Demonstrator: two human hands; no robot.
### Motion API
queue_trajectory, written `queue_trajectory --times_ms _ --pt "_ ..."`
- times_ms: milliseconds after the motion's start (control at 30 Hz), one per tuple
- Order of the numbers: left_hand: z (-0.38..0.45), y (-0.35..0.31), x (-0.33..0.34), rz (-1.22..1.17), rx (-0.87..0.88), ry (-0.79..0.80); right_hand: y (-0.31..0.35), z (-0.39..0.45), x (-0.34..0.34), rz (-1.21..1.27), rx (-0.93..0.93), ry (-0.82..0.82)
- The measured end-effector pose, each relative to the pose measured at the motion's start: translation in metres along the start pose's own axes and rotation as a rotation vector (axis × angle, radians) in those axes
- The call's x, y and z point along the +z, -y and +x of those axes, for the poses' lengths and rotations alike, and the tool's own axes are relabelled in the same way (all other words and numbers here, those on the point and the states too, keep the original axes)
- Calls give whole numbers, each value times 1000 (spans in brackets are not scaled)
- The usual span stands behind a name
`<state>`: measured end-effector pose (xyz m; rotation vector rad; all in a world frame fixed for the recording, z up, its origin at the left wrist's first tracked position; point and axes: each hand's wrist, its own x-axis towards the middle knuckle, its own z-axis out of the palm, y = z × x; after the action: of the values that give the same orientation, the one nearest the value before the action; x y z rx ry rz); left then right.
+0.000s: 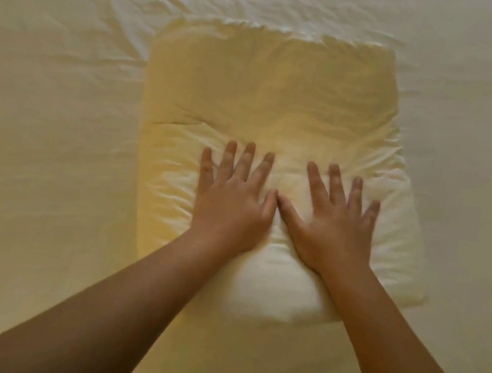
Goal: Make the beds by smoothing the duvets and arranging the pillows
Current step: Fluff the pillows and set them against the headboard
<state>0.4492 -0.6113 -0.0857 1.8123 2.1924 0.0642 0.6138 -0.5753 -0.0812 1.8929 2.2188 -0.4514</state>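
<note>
Head view: the left hand (229, 203) and right hand (333, 227), fingers spread flat, thumbs touching, press the pillow (269, 101) lying mid-bed (41, 126), its length running toward 12 o'clock. Uneven pressure would likely leave dents or fresh creases.

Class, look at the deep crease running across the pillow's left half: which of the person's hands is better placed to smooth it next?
Left. The left hand lies flat on the pillow just below the crease; the right hand lies farther away.
</note>
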Motion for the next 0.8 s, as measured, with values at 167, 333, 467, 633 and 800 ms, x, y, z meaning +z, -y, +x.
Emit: queue_trajectory --times_ms 167,333,467,633,800 --pt "7 10 64 89 26 -158 3 8 68 -89 -30 -230" --pt "13 8 86 128 7 -120 1 17 100 -90 -32 -309" --pt "-6 10 57 143 36 -9 -9 4 72 -79 -81 -184" --pt "-70 13 34 91 92 92 -63 -26 55 -133 1 -243" --pt "-69 26 78 147 111 96 -96 -19 92 -86 21 -252"
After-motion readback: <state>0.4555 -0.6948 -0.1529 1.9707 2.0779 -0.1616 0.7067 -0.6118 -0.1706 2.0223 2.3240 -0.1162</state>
